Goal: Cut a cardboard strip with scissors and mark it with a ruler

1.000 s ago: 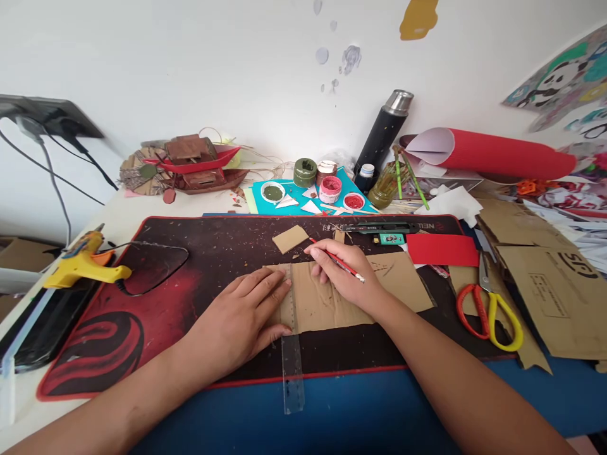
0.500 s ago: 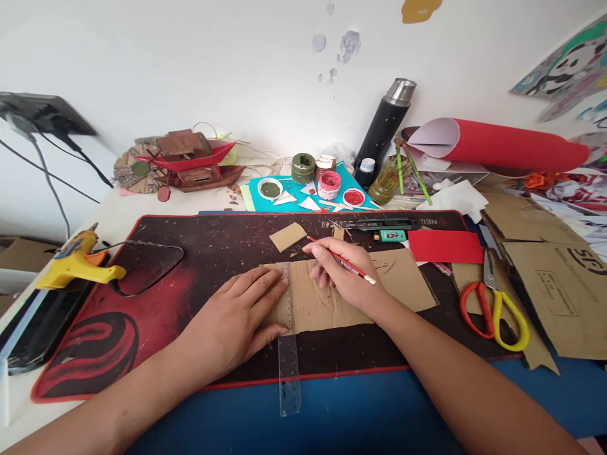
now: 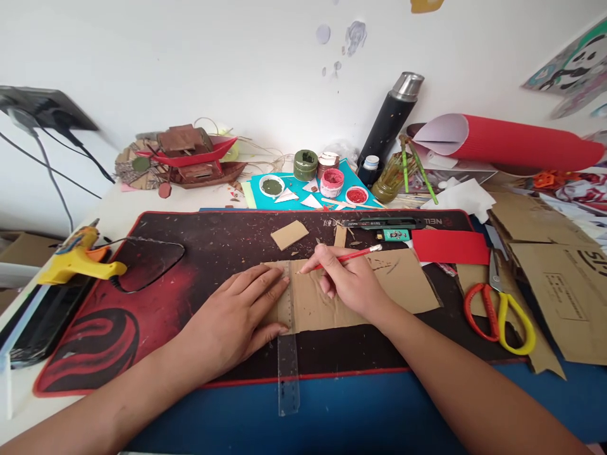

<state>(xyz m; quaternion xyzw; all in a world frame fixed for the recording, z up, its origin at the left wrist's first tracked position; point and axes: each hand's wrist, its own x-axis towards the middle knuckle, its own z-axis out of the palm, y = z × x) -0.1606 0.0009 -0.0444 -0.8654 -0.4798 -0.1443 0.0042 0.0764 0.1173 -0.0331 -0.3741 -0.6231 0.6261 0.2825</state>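
A brown cardboard strip [image 3: 315, 306] lies across the dark mat, with a clear ruler [image 3: 288, 366] set crosswise over its left part. My left hand [image 3: 244, 309] lies spread on the cardboard's left end, its fingertips and thumb on the ruler's left edge. In my right hand [image 3: 348, 275], a red pencil [image 3: 353, 255] is pinched. That hand is over the cardboard, just right of the ruler, and the pencil's tip is beside my fingertips. Beyond the cardboard lies a small cardboard rectangle [image 3: 289, 236].
Scissors [image 3: 496, 303], red paper [image 3: 449, 246] and a cutter [image 3: 384, 223] lie at the right. Open paint jars [image 3: 332, 182] and a black flask [image 3: 389, 120] stand behind. A yellow glue gun [image 3: 80, 262] with a looped cable sits at the left.
My right hand has lowered toward the cardboard near the ruler, and the pencil has tilted flatter, with its eraser end raised. My left hand stays on the ruler. The view has shifted slightly.
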